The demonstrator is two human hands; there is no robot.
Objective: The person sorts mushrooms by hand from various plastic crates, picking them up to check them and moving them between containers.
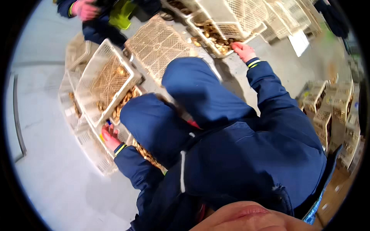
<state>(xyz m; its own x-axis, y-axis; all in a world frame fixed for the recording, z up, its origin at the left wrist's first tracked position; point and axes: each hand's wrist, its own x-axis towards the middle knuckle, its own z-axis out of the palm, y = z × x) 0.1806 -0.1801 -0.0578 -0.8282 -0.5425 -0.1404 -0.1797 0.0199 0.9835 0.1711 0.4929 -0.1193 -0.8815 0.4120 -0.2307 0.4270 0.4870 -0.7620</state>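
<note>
My left hand is at the corner of a tilted white plastic crate on the left. Its fingers are somewhat apart, and a small blue thing shows at their tips. Brown, shell-like pieces lie in and below that crate. My right hand reaches out to the far right, at the rim of another white crate holding similar brown pieces. Its fingers are drawn together; what they grip, if anything, is hidden at the rim.
An upturned mesh crate lies beyond my knees. Another person's gloved hand and dark clothing are at the far left. More crates stand at the far right, beside a white sheet. Stacked crates stand at right.
</note>
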